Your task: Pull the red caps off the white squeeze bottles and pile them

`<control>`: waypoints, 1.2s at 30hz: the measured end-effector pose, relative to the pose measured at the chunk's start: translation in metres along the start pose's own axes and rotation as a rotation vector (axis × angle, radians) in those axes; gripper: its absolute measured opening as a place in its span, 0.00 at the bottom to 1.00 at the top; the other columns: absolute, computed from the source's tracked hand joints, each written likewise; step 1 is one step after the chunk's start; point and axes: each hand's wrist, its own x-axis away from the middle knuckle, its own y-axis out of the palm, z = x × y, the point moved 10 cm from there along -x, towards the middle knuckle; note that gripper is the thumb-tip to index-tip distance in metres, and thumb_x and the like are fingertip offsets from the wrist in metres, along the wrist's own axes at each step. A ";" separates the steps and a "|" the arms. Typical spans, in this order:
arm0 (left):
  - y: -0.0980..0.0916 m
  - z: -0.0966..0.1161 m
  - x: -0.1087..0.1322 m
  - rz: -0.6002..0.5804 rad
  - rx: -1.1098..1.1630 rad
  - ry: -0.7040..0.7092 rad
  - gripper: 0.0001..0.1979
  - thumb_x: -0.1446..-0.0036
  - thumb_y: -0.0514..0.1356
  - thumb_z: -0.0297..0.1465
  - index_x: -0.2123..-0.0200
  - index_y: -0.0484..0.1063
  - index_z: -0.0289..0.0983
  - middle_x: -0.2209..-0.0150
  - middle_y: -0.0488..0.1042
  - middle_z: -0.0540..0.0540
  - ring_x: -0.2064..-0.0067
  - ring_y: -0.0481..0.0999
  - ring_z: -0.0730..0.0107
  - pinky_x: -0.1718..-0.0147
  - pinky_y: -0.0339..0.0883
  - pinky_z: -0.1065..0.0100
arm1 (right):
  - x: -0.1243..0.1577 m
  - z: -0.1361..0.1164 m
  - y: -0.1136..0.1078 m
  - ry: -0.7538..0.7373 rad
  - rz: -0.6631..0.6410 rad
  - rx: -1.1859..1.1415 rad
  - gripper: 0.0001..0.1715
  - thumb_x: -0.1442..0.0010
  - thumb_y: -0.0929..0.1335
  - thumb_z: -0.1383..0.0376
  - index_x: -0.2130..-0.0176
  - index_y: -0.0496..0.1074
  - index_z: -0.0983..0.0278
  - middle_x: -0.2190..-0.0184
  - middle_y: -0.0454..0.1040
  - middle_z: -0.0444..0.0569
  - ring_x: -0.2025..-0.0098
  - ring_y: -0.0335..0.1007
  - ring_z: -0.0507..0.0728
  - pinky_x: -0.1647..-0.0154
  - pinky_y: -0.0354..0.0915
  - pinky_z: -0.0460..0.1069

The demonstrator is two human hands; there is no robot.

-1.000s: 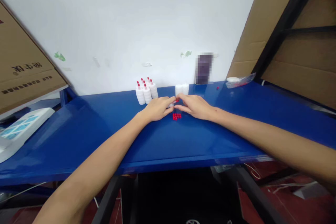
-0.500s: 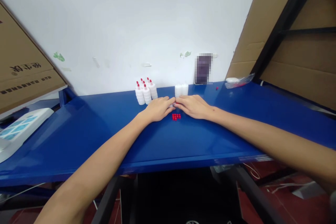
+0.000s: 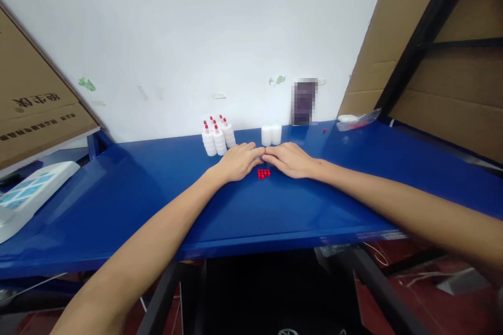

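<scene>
Pinching what appears a mostly hidden bottle (image 3: 258, 159) just beyond the red caps (image 3: 263, 174), the left hand (image 3: 238, 162) meets the right hand (image 3: 293, 160), whose fingers press together, grip unclear; the step seems to be capping, the next move likely calling for steady twisting.

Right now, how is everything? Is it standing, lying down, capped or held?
Left hand: curled around a pale thing, mostly hidden.
Right hand: against the left hand, grip unclear.
Capped bottles: upright, bunched, red on top.
Bare bottles: upright, no red on top.
Red caps: loose, bunched on the table.
Lone cap: loose, apart.
Bag: lying down.
Blurred slab: upright.
</scene>
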 end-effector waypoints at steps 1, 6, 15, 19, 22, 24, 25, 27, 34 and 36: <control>0.000 0.001 0.000 0.001 0.001 0.003 0.17 0.26 0.45 0.39 0.48 0.69 0.41 0.60 0.71 0.43 0.61 0.71 0.60 0.59 0.65 0.60 | 0.000 -0.001 0.000 -0.001 0.008 0.003 0.23 0.25 0.56 0.57 0.58 0.74 0.63 0.68 0.77 0.49 0.70 0.66 0.55 0.68 0.49 0.50; -0.005 0.000 0.001 0.038 -0.034 0.005 0.18 0.26 0.45 0.39 0.43 0.68 0.41 0.57 0.72 0.42 0.60 0.73 0.60 0.59 0.66 0.61 | 0.002 0.004 -0.002 0.054 0.056 -0.114 0.25 0.25 0.54 0.57 0.66 0.70 0.64 0.74 0.71 0.47 0.72 0.63 0.54 0.67 0.50 0.50; 0.000 -0.025 0.004 0.013 0.062 -0.119 0.21 0.28 0.48 0.41 0.38 0.65 0.41 0.53 0.75 0.40 0.54 0.77 0.54 0.57 0.70 0.57 | 0.007 -0.004 -0.016 -0.021 0.053 -0.460 0.18 0.31 0.57 0.62 0.74 0.54 0.61 0.78 0.57 0.40 0.74 0.55 0.52 0.68 0.51 0.50; 0.000 -0.031 0.007 0.020 0.108 -0.124 0.22 0.29 0.47 0.42 0.38 0.64 0.39 0.50 0.76 0.38 0.51 0.76 0.52 0.53 0.71 0.55 | 0.015 -0.031 -0.024 -0.120 -0.063 -0.383 0.10 0.37 0.61 0.67 0.71 0.60 0.62 0.76 0.66 0.42 0.73 0.58 0.51 0.68 0.51 0.49; 0.001 -0.032 0.007 0.014 0.110 -0.133 0.22 0.29 0.47 0.43 0.39 0.65 0.39 0.50 0.77 0.38 0.51 0.77 0.52 0.54 0.71 0.55 | 0.020 -0.046 -0.025 -0.157 -0.151 -0.281 0.08 0.38 0.63 0.67 0.71 0.64 0.62 0.74 0.71 0.43 0.73 0.60 0.52 0.68 0.51 0.49; 0.000 -0.031 0.007 0.011 0.102 -0.138 0.22 0.29 0.47 0.43 0.39 0.66 0.40 0.51 0.77 0.38 0.52 0.77 0.53 0.54 0.71 0.55 | 0.021 -0.051 -0.022 -0.168 -0.200 -0.222 0.09 0.38 0.63 0.67 0.71 0.64 0.62 0.75 0.70 0.43 0.74 0.60 0.51 0.69 0.50 0.49; 0.000 -0.031 0.007 0.011 0.100 -0.140 0.22 0.29 0.47 0.43 0.39 0.65 0.40 0.51 0.77 0.38 0.52 0.77 0.53 0.54 0.72 0.55 | 0.022 -0.052 -0.020 -0.171 -0.222 -0.201 0.09 0.38 0.64 0.66 0.72 0.63 0.62 0.76 0.70 0.42 0.75 0.59 0.51 0.69 0.50 0.48; -0.001 -0.030 0.007 0.011 0.101 -0.142 0.22 0.29 0.47 0.42 0.39 0.65 0.40 0.51 0.77 0.38 0.51 0.77 0.53 0.54 0.71 0.55 | 0.023 -0.051 -0.017 -0.168 -0.258 -0.172 0.12 0.37 0.64 0.65 0.73 0.61 0.62 0.78 0.68 0.41 0.76 0.58 0.51 0.70 0.49 0.48; 0.000 -0.031 0.006 0.003 0.101 -0.147 0.22 0.29 0.48 0.42 0.39 0.65 0.40 0.50 0.77 0.39 0.51 0.77 0.52 0.54 0.71 0.55 | 0.024 -0.044 -0.010 -0.129 -0.307 -0.147 0.12 0.37 0.65 0.63 0.73 0.64 0.62 0.78 0.70 0.41 0.76 0.59 0.51 0.70 0.49 0.49; 0.000 -0.031 0.006 0.002 0.104 -0.147 0.21 0.29 0.48 0.42 0.39 0.65 0.40 0.50 0.77 0.39 0.51 0.77 0.52 0.54 0.71 0.55 | 0.024 -0.043 -0.008 -0.130 -0.315 -0.153 0.10 0.39 0.66 0.64 0.73 0.65 0.62 0.78 0.70 0.41 0.76 0.59 0.50 0.70 0.50 0.49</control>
